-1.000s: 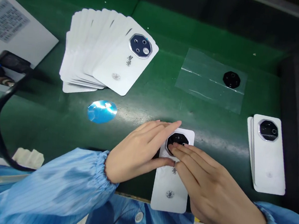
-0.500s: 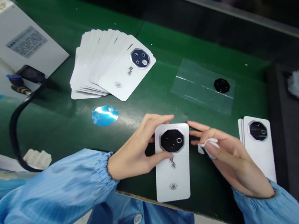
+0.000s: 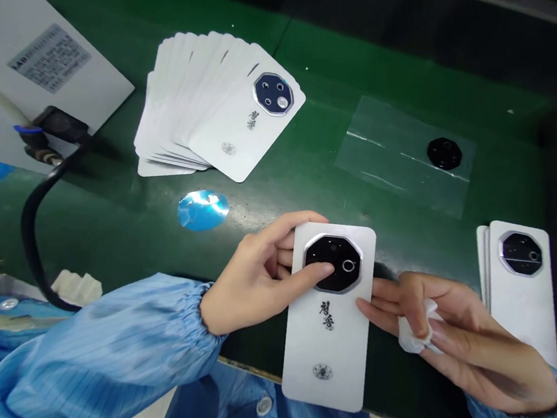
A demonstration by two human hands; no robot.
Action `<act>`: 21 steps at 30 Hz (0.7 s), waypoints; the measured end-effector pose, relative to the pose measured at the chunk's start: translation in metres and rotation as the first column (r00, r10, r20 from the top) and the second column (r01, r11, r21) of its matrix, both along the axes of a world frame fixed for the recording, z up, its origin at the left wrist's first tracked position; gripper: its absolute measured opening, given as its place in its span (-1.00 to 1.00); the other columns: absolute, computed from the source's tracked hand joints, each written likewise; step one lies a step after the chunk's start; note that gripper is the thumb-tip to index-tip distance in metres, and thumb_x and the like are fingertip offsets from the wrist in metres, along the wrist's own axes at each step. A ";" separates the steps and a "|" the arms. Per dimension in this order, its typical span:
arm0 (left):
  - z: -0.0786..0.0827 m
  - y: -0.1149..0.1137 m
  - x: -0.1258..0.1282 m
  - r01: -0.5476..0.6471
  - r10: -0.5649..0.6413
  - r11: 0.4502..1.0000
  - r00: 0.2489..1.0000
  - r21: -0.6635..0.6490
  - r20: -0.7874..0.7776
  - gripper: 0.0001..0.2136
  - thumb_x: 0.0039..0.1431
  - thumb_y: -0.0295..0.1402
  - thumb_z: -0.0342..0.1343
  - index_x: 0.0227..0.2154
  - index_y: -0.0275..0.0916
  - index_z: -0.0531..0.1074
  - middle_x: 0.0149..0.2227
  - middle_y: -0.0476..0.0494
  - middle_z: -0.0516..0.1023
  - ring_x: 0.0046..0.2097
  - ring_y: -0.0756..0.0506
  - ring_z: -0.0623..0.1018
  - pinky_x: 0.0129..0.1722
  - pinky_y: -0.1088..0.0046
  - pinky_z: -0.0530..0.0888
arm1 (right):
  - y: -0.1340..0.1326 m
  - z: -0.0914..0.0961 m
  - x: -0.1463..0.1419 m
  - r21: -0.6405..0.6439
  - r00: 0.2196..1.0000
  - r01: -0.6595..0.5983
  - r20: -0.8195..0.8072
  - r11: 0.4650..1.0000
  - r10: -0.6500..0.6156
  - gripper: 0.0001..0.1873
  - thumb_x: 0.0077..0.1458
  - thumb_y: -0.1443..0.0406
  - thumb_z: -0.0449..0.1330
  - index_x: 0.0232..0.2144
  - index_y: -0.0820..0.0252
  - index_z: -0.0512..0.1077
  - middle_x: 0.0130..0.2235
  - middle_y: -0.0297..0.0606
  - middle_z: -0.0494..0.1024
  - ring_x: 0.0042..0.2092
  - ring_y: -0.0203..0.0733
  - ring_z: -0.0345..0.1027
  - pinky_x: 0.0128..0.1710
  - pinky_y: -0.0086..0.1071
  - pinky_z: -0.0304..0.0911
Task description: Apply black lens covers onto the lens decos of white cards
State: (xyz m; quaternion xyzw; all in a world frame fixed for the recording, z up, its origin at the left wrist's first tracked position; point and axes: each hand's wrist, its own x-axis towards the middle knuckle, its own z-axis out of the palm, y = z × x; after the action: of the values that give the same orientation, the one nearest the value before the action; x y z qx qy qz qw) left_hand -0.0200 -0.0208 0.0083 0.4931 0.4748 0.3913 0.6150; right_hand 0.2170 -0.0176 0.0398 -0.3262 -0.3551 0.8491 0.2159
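My left hand [image 3: 261, 274] grips a white phone back cover [image 3: 326, 342] by its left edge, thumb lying over the black octagonal camera panel [image 3: 327, 248]. The cover faces up, with dark lettering and a round emblem below the panel. At its right edge is my right hand [image 3: 469, 338], some fingertips touching or just behind the cover. Between thumb and forefinger it pinches a crumpled white wipe [image 3: 415, 332]. Ahead and to the left lies a fanned stack of white covers [image 3: 184, 111], the top one showing a blue-filmed camera panel [image 3: 274, 94].
A round blue film [image 3: 202, 210] lies left of my hands. A clear plastic sheet [image 3: 381, 147] bears a black octagonal piece [image 3: 444, 153]. More white covers [image 3: 519, 303] are stacked at right. A white box [image 3: 70, 98] with a black cable [image 3: 29, 227] stands at left.
The held cover has come nearer and straightened upright in view. My left thumb has moved onto the camera panel. My right hand has lowered, still pinching the wipe, its fingers now against the cover's edge.
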 end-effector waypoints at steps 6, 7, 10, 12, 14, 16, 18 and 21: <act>0.000 0.000 -0.002 -0.047 0.054 0.993 0.997 0.113 -0.055 -0.78 0.17 -0.39 0.16 -0.12 -0.24 0.38 -0.46 0.02 0.54 -0.54 0.10 0.48 -0.60 0.71 0.44 | 0.002 -0.002 -0.001 0.065 0.999 -0.023 0.028 0.998 0.021 -0.89 0.21 0.30 0.13 -0.38 0.12 0.41 0.04 -0.08 0.50 0.19 0.00 0.23 0.22 -0.08 0.07; 0.000 0.001 -0.002 -0.053 0.064 0.990 0.995 0.127 -0.079 -0.79 0.18 -0.39 0.15 -0.12 -0.24 0.39 -0.47 0.02 0.54 -0.56 0.11 0.46 -0.63 0.71 0.42 | 0.003 -0.001 -0.002 0.076 0.999 -0.027 0.029 0.997 0.025 -0.88 0.21 0.30 0.13 -0.39 0.13 0.40 0.03 -0.08 0.50 0.19 0.01 0.23 0.21 -0.08 0.08; 0.001 0.000 -0.002 -0.065 0.087 0.983 0.989 0.171 -0.124 -0.84 0.24 -0.39 0.08 -0.13 -0.24 0.41 -0.51 0.04 0.52 -0.59 0.12 0.42 -0.67 0.71 0.37 | 0.004 0.001 -0.003 0.112 0.999 -0.018 0.052 0.994 0.013 -0.87 0.21 0.28 0.14 -0.41 0.11 0.38 0.02 -0.10 0.52 0.18 0.00 0.23 0.19 -0.11 0.12; 0.000 -0.002 -0.001 -0.068 0.086 0.984 0.991 0.164 -0.102 -0.79 0.20 -0.35 0.13 -0.10 -0.22 0.39 -0.48 0.03 0.53 -0.58 0.10 0.44 -0.67 0.69 0.38 | 0.004 0.001 -0.005 0.129 0.998 0.004 0.056 0.992 -0.011 -0.87 0.20 0.29 0.15 -0.43 0.09 0.37 0.00 -0.14 0.54 0.17 -0.02 0.26 0.19 -0.14 0.12; -0.001 -0.004 0.001 -0.067 0.080 0.988 0.993 0.137 -0.089 -0.61 0.05 -0.31 0.28 -0.06 -0.20 0.35 -0.42 0.02 0.55 -0.54 0.07 0.50 -0.66 0.67 0.42 | 0.004 0.001 -0.008 0.120 0.999 0.005 0.039 0.993 -0.010 -0.87 0.18 0.30 0.16 -0.44 0.09 0.36 0.00 -0.13 0.54 0.17 -0.03 0.26 0.21 -0.15 0.09; -0.002 -0.006 0.004 -0.076 0.091 0.989 0.989 0.129 -0.115 -0.50 -0.08 -0.32 0.38 -0.07 -0.18 0.34 -0.41 0.03 0.55 -0.53 0.05 0.52 -0.64 0.67 0.46 | 0.002 -0.001 -0.010 0.102 1.000 -0.015 0.017 0.995 0.013 -0.87 0.18 0.31 0.15 -0.43 0.10 0.36 0.02 -0.10 0.52 0.19 -0.02 0.22 0.22 -0.13 0.05; -0.003 -0.005 0.005 -0.099 0.122 0.983 0.981 0.152 -0.152 -0.58 -0.05 -0.33 0.36 -0.12 -0.19 0.37 -0.48 0.07 0.52 -0.57 0.08 0.48 -0.65 0.68 0.45 | 0.001 -0.003 -0.012 0.093 1.000 -0.021 0.006 0.995 0.020 -0.87 0.19 0.29 0.15 -0.43 0.11 0.35 0.03 -0.09 0.51 0.21 -0.03 0.19 0.24 -0.12 0.01; -0.001 -0.003 0.005 -0.126 0.166 0.969 0.969 0.213 -0.184 -0.76 0.07 -0.35 0.26 -0.20 -0.23 0.41 -0.57 0.11 0.45 -0.65 0.14 0.35 -0.72 0.71 0.34 | 0.001 -0.003 -0.013 0.081 1.000 -0.012 -0.007 0.997 0.013 -0.86 0.19 0.29 0.14 -0.44 0.10 0.34 0.00 -0.10 0.53 0.21 -0.03 0.19 0.24 -0.12 0.00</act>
State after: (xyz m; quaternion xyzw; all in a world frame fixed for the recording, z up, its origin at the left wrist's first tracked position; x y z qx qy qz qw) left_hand -0.0151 -0.0241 0.0069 0.5528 0.5279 0.4296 0.4808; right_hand 0.2043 -0.0169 0.0366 -0.3118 -0.3903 0.8366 0.2248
